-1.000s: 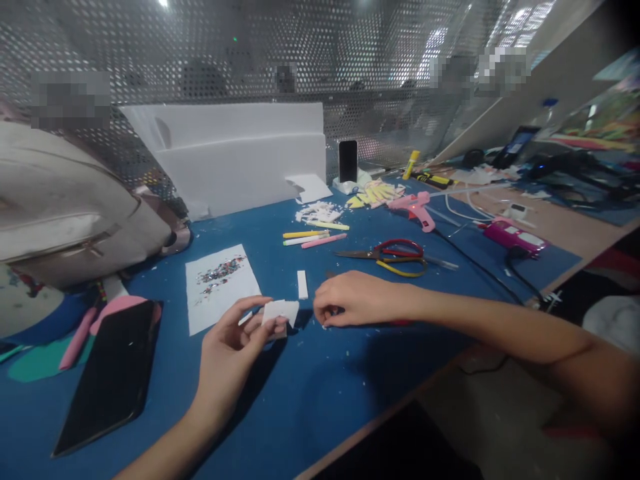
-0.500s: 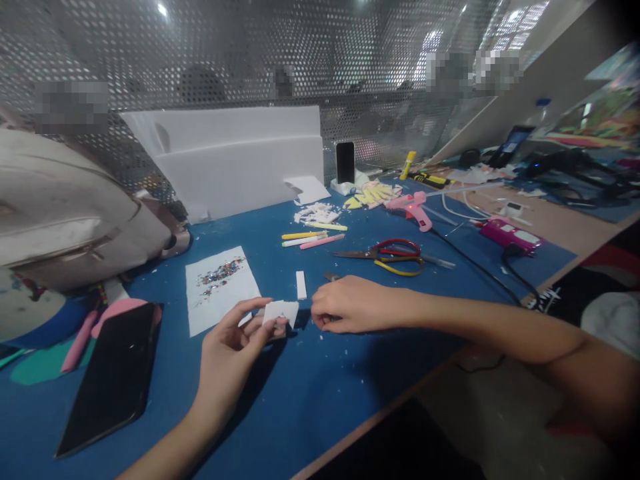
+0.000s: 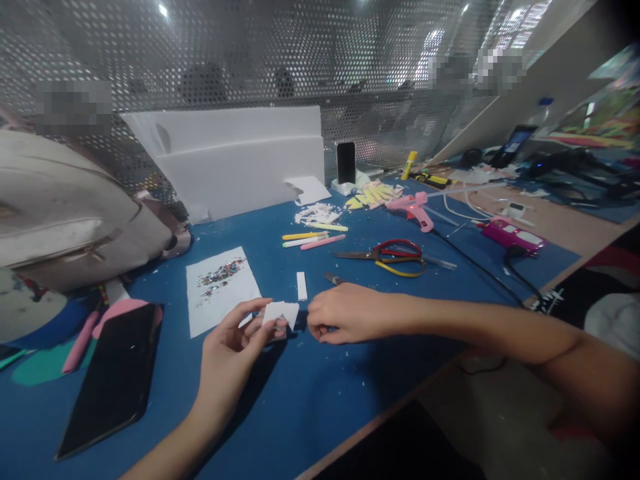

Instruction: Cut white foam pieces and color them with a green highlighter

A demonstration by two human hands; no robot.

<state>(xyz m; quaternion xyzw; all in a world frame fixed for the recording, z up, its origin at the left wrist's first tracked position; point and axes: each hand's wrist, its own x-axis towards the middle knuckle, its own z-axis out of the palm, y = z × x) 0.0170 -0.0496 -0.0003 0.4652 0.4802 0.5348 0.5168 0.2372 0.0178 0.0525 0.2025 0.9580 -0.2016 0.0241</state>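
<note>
Between the thumb and fingers of my left hand (image 3: 237,343) is a small white foam-board piece (image 3: 281,313), held just above the blue table. To its right, my right hand (image 3: 345,312) is closed with curled fingers; whatever it may hold is hidden. A narrow white strip (image 3: 301,286) lies on the table beyond both hands. Past my right knuckles shows the end of a dark metal tool (image 3: 333,278), partly covered by the hand. Left of my left hand rests a white paper sheet (image 3: 240,313) bearing a pile of colourful glitter bits (image 3: 220,277).
Scissors (image 3: 385,256), several markers (image 3: 313,239), a pink glue gun (image 3: 414,209) and white scraps (image 3: 319,214) lie farther back. A tablet (image 3: 113,380) and a backpack (image 3: 85,207) are at left. White foam boards (image 3: 245,173) lean against a perforated metal screen.
My right hand has shifted slightly toward me and left, uncovering more of the dark metal tool. My left hand keeps its hold on the white piece.
</note>
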